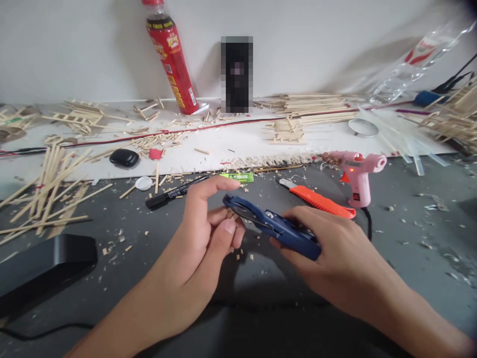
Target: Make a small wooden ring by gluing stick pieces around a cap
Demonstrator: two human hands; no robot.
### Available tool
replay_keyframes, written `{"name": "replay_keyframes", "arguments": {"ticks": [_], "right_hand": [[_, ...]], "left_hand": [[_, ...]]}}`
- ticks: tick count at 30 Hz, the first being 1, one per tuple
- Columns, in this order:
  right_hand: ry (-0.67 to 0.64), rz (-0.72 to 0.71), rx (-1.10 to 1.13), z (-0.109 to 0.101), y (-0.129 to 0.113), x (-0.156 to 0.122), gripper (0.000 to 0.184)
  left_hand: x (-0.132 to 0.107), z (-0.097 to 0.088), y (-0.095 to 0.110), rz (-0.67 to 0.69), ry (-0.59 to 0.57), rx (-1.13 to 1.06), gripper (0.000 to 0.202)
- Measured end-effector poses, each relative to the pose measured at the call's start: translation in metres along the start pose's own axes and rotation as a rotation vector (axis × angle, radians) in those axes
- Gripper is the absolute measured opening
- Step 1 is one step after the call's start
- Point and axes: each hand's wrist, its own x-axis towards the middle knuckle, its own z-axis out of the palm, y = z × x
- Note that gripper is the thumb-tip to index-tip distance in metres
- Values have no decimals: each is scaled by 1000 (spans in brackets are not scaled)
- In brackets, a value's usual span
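My right hand (328,243) is wrapped round the handles of a blue hand cutter (261,221), whose jaws point left towards my other hand. With thumb and fingertips, my left hand (204,233) pinches a short piece of thin wooden stick (231,216), mostly hidden by the fingers; the index finger stays raised and curved above it. The cutter's jaws are close to that piece, though I cannot tell whether they touch it. Tiny wood offcuts (238,257) lie on the dark table below the hands.
An orange utility knife (320,201) and a pink glue gun (361,174) lie beyond my right hand. A black marker (175,193) rests left of centre. Wooden sticks (48,189), a red bottle (173,64) and a black box-shaped object (48,268) stand or lie around.
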Motion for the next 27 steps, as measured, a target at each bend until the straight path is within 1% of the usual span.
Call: {"name": "replay_keyframes", "arguments": {"ticks": [1,2,5,9,12,16,18,22,27], "right_hand": [[-9,-9,32,1,-1,-1,12],[-14,-27,56,2,-1,-3,12],[5,-92,75,6,0,-5,13],[81,-118,18,9,-1,-4,10],[129,-141,-36,9,0,-2,6],[213,-195,-130,11,3,-1,7],[247,-227,-173,12,5,-1,6],[260,-240,-205,13,7,1,6],[235,-227,-179,12,7,1,9]], "left_hand": [[0,2,-1,17,-7,-23,32],[-1,3,-2,30,10,-52,33],[-2,7,-3,22,32,-92,32],[-3,7,-2,22,28,-32,30],[-1,3,0,28,11,101,30],[3,-7,2,71,12,400,30],[4,-11,3,84,12,470,31],[4,-13,4,65,22,485,31],[5,-10,7,30,22,393,29]]}}
